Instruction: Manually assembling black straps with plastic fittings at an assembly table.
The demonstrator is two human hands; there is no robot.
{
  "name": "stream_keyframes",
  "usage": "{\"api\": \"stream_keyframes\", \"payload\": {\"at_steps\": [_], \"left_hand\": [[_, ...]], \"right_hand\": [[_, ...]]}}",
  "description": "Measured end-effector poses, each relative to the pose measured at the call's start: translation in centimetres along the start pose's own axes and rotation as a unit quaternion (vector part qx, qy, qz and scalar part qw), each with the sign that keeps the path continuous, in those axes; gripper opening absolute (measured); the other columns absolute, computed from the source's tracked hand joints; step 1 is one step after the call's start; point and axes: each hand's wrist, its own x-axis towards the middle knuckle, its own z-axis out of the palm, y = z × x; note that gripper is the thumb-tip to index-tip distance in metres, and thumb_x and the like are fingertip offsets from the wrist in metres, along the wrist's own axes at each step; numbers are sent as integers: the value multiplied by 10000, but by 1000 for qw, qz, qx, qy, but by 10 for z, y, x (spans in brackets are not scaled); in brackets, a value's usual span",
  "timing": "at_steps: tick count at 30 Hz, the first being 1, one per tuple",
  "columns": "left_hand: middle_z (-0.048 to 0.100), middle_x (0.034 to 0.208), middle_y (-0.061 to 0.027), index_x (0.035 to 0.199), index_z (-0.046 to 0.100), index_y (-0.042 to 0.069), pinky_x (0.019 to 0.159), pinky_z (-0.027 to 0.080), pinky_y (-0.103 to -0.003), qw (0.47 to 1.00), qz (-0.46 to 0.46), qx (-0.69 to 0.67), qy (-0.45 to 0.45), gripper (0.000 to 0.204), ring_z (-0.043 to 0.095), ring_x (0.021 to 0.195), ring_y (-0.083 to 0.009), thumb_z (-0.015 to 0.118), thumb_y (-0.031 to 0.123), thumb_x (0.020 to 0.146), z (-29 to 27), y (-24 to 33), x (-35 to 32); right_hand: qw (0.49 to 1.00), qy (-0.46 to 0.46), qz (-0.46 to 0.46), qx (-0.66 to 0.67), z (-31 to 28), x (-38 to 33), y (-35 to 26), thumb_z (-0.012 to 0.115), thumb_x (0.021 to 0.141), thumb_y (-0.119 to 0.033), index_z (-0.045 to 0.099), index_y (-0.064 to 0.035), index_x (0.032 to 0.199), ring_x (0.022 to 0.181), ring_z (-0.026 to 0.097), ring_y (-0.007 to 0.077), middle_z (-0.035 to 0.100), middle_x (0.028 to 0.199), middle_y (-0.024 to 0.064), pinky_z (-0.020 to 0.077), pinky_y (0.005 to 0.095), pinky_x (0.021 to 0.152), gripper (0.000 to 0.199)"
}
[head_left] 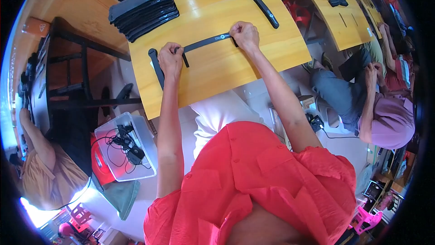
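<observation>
A black strap (pixel 204 43) with a small pale print is stretched between my two hands, just above the yellow wooden table (pixel 213 77). My left hand (pixel 171 58) pinches its left end, and a short dark piece hangs down beside those fingers. My right hand (pixel 245 35) grips the right end with curled fingers, which hide part of it. Next to my left hand, a second black strap (pixel 157 67) lies along the table's left edge. Beyond my right hand, another black strap (pixel 261 7) lies slanted on the tabletop.
A thick stack of black straps (pixel 145 13) stands at the table's far left. On the floor, a clear plastic bin (pixel 152 165) holds cables and adapters. A person in a pink shirt (pixel 389 120) sits at right; one in a tan top (pixel 56 174) is at left.
</observation>
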Motion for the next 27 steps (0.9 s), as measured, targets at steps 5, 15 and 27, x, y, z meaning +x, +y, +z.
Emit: {"api": "stream_keyframes", "payload": {"at_steps": [5,15,27], "left_hand": [[595,748,-93,806,661,47,665,465,-336,1000,5,-8,-1,132,587,704,-224,707,99,694,0,-3,2],[566,707,-86,763,588,27,599,448,-354,999,12,16,28,184,562,641,-235,727,126,692,-3,5,-3],[621,818,-193,815,624,2,663,471,-419,979,148,117,79,100,607,746,-347,586,95,808,-6,13,-26]], "right_hand": [[999,21,-19,-21,-2,-1,-5,638,679,-130,666,-120,673,777,634,275,657,752,82,500,385,713,31],[998,-40,57,3,-6,5,-7,669,679,-141,652,-134,703,753,640,233,649,713,48,502,349,678,30],[999,22,-41,18,7,11,15,655,699,-103,644,-73,704,607,600,148,605,606,36,473,303,592,32]]}}
